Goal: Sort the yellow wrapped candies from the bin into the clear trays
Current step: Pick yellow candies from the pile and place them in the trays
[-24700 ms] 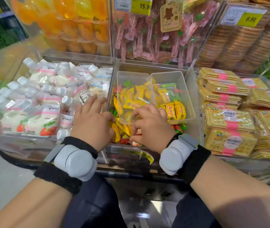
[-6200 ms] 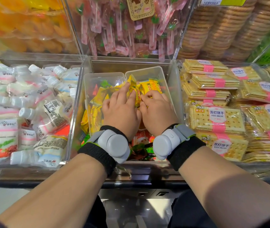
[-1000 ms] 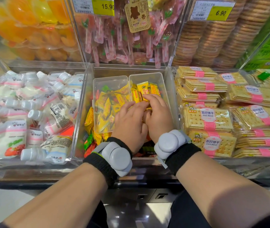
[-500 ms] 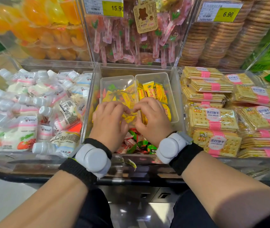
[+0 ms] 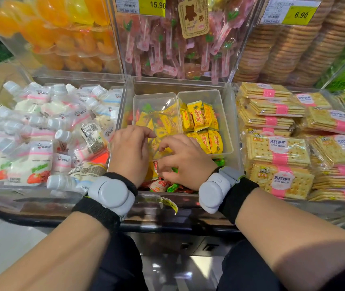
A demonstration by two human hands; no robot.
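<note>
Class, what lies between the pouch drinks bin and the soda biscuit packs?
In the head view: the candy bin holding two clear trays of yellow candies.

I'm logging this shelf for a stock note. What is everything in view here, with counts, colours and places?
Clear trays: two, side by side in the middle bin.
Yellow wrapped candies: many, in both trays; neater in the right one.
Loose candies: several, red, green, white; bin front.
Spouted pouches: many, white; left bin.
Soda biscuit packs: many, tan with pink bands; right.
Orange jellies: many; upper left.
Pink lollipops: many; upper middle.
Round biscuits: stacked; upper right.
Price tags: two, yellow.
Left hand: over left tray.
Right hand: fingers curled at bin front.
</note>
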